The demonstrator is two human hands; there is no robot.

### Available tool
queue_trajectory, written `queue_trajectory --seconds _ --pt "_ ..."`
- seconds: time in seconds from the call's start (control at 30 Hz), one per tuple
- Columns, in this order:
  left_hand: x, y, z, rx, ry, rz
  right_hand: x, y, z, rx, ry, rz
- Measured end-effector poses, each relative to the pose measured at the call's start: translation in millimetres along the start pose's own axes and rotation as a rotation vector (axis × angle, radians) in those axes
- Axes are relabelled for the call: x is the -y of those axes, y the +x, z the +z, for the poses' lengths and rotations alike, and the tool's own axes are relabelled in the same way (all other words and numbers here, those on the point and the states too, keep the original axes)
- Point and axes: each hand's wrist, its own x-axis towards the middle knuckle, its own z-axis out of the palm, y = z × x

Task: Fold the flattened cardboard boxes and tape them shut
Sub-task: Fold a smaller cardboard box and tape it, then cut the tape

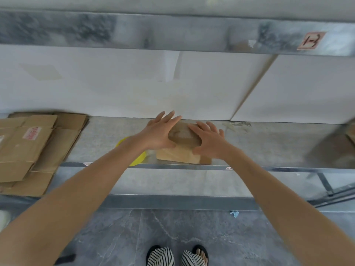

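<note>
A small brown cardboard box (182, 148) sits on the metal shelf (269, 143) near its front edge, its top glossy as if taped. My left hand (159, 133) lies against the box's left side with straight fingers spread and the thumb under the top edge. My right hand (208, 140) lies on the right part of the top, fingers straight, thumb down the front. A stack of flattened cardboard boxes (28, 150) rests at the left end of the shelf. A yellow roll-like object (138, 159), partly hidden behind my left forearm, lies just left of the box.
An upper metal shelf beam (172, 31) runs overhead. White panels (211, 83) line the back. More cardboard (351, 135) shows blurred at the far right. Below is a lower shelf rail (172, 203), grey stone floor and my feet in striped sandals (177, 256).
</note>
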Motion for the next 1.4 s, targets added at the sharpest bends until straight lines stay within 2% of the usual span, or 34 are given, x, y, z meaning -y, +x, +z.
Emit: queue_trajectory --seconds 0.13,0.27,0.4,0.47,0.57,0.67,0.77,0.9,1.03,1.13,1.2,1.3,1.4 --pt "-18 18 7 0.085 -0.093 -0.017 -16 -3 -9 0.025 -0.043 0.021" --pt "-25 14 20 -0.056 -0.146 -0.081 -52 -8 2 -0.105 0.106 0.178" --pt "-35 7 27 -0.202 -0.074 -0.269 -84 -15 25 -0.062 0.119 0.284" --pt "-40 7 28 -0.182 -0.038 -0.319 -92 -18 37 -0.066 0.113 0.274" --pt "-43 5 30 -0.067 -0.04 -0.306 -101 -19 51 -0.142 0.017 0.237" --pt "-52 0 31 -0.011 -0.166 -0.29 -106 -17 55 -0.208 -0.059 0.179" --pt "-68 2 37 -0.067 -0.279 -0.331 -114 -16 55 -0.229 -0.065 0.235" --pt "-87 6 47 -0.164 -0.45 -0.375 -120 -15 50 -0.248 0.029 0.366" --pt "-80 0 47 -0.234 -0.623 -0.367 -99 -10 23 -0.382 0.221 0.274" --pt "-39 -15 49 -0.351 -0.478 -0.439 -68 -11 -3 -0.491 0.422 0.098" --pt "-1 -30 54 -0.351 -0.341 -0.544 -51 -12 -12 -0.449 0.445 -0.021" --pt "40 -53 62 -0.228 -0.145 -0.679 -37 -11 -10 -0.328 0.394 -0.113" --pt "55 -65 74 -0.052 -0.001 -0.62 -34 -12 -2 -0.214 0.316 -0.101"
